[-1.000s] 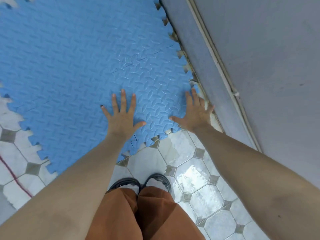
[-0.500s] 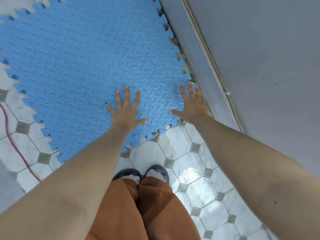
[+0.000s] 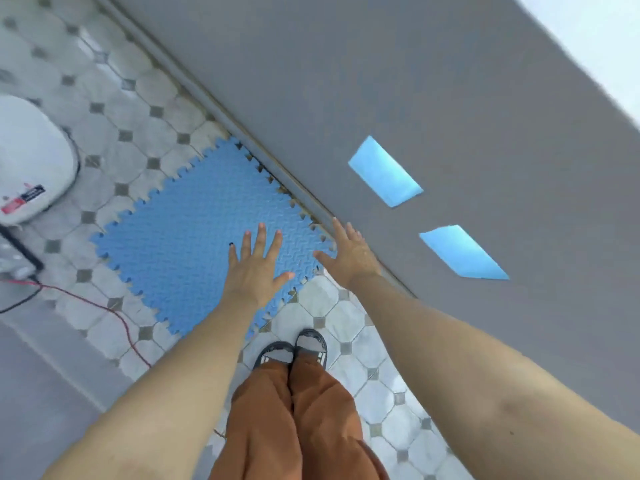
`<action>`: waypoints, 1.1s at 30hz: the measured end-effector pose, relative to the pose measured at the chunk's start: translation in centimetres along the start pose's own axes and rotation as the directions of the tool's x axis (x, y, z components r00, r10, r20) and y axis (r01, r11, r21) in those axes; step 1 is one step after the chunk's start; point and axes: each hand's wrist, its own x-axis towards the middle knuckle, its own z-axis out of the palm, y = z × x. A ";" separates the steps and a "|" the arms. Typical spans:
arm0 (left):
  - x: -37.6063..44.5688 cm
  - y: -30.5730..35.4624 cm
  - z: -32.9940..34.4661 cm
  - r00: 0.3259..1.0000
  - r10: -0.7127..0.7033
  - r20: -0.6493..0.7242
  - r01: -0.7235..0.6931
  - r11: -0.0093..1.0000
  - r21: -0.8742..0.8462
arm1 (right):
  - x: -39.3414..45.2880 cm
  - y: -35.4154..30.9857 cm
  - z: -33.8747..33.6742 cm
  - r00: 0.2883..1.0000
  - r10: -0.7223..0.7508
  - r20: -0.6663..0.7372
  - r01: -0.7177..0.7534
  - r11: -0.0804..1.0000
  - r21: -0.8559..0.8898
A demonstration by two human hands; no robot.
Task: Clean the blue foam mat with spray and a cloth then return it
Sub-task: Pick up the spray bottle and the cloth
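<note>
Nearest the camera are two legs in rust-orange trousers, ending in two dark sandals worn over light socks, standing side by side on the tiled floor of pale octagonal tiles with small grey squares between them. Two bare forearms reach forward from the lower corners. The left hand is stretched out flat, fingers straight and spread, over the near right part of the one blue foam mat; it holds nothing, and whether the palm touches the mat or hovers just above it cannot be told. The right hand is likewise flat with fingers straight, holding nothing, at the mat's right corner where that corner meets the foot of the grey wall. The mat lies flat on the floor, its toothed right edge running along the base of the wall, its other toothed edges out on the tiles. On the wall, above and right of the right hand, are two light blue patches, one farther than the other. At the left edge of the floor a thin red wire trails across the tiles, beside a dark-edged object only partly in view. Beyond it, further along the left edge, stands one white rounded appliance with a small label.
</note>
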 end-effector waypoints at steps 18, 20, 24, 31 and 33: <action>-6.5 24.9 8.9 0.681 0.549 0.485 -0.729 0.572 0.375 | -31.4 28.0 16.1 0.500 0.839 0.215 -0.619 0.172 0.766; -8.7 29.3 11.6 0.615 0.585 0.529 -0.788 0.481 0.384 | -36.1 29.9 19.4 0.409 0.869 0.279 -0.583 0.014 0.812; -13.7 37.7 17.2 0.469 0.682 0.561 -0.876 0.281 0.392 | -44.5 32.1 26.5 0.257 0.874 0.412 -0.422 -0.282 0.862; -22.9 44.6 28.6 0.224 0.666 0.711 -0.947 -0.023 0.320 | -54.0 30.2 40.1 -0.011 0.727 0.686 0.003 -0.686 0.728; -25.1 44.8 32.2 0.122 0.610 0.783 -0.942 -0.177 0.285 | -54.5 28.3 43.8 -0.082 0.626 0.775 0.133 -0.764 0.631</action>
